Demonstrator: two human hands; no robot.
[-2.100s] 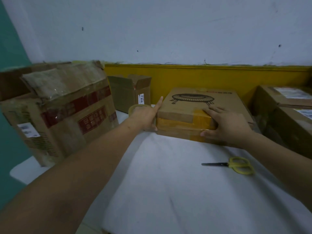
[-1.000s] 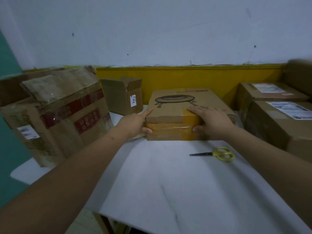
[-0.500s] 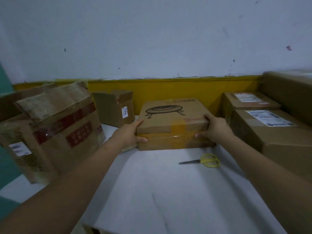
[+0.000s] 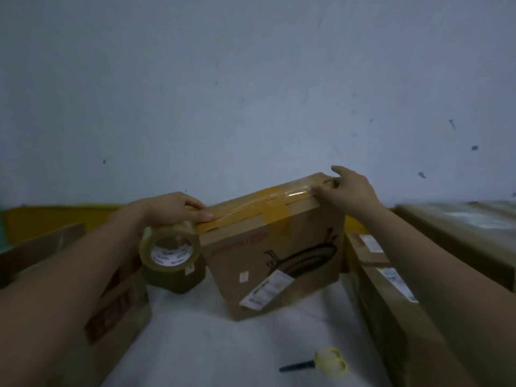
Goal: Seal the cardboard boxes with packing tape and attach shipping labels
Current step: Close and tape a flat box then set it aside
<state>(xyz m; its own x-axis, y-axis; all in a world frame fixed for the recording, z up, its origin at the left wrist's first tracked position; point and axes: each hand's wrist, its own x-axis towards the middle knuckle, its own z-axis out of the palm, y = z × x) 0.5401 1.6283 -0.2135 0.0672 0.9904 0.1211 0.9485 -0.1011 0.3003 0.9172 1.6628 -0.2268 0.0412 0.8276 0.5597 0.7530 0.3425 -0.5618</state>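
Note:
A flat cardboard box (image 4: 282,255) with a black line drawing and a white label (image 4: 266,291) stands tilted on one edge on the white table (image 4: 212,344). Shiny tape runs along its upper edge. My left hand (image 4: 173,209) holds a roll of packing tape (image 4: 170,250) at the box's upper left corner, fingers pressed on the tape strip. My right hand (image 4: 349,191) grips the upper right corner of the box.
Yellow-handled scissors (image 4: 321,365) lie on the table near the front. A large worn box with red print (image 4: 109,311) stands at the left. Labelled boxes (image 4: 391,297) are stacked at the right. A white wall rises behind.
The box, which lay flat with both hands on its sides, is now tipped up on its edge. The tape roll is in my left hand at the top edge.

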